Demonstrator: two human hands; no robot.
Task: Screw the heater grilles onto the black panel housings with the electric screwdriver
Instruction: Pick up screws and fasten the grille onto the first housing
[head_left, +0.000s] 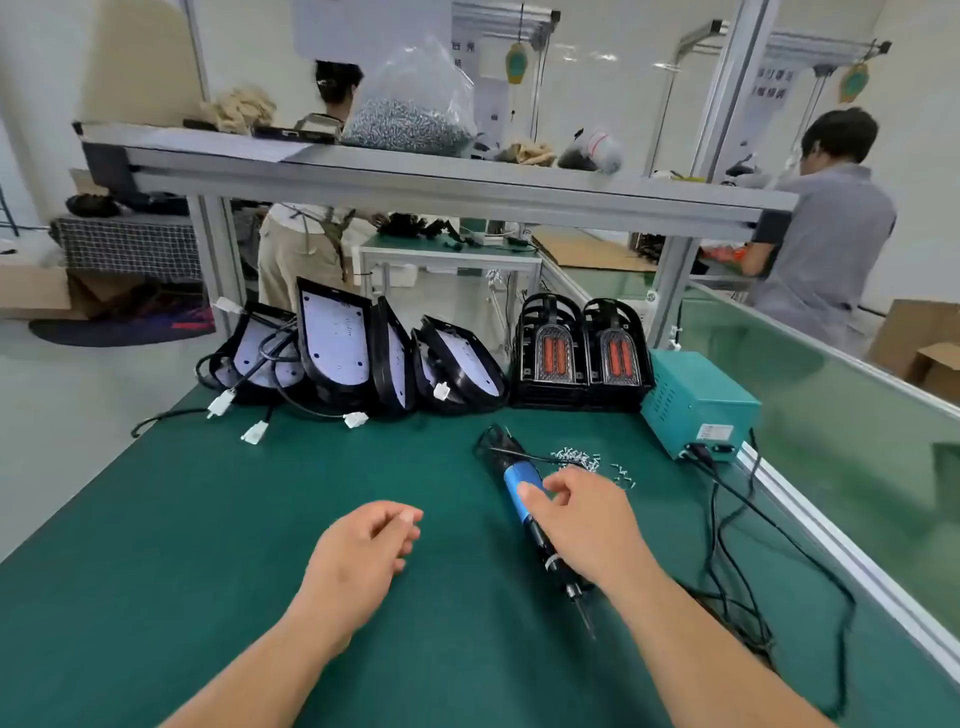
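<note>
right grip apart over blue-handled black electric screwdriver; left grip loose, empty. risk: careless lift scatters the nearby small silver screws.

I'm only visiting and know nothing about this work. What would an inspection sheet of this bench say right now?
Surface: green mat.
Job's things: electric screwdriver lying on mat; black panel housings leaning at back; heater grilles upright beside them; loose screws.
Clutter: teal power box.
Hands: left hand empty, loosely curled; right hand reaching over screwdriver.
Cables: black cables from box along right edge; white-plug leads by housings.
Surroundings: overhead shelf with bag of screws; two people at other benches.
</note>
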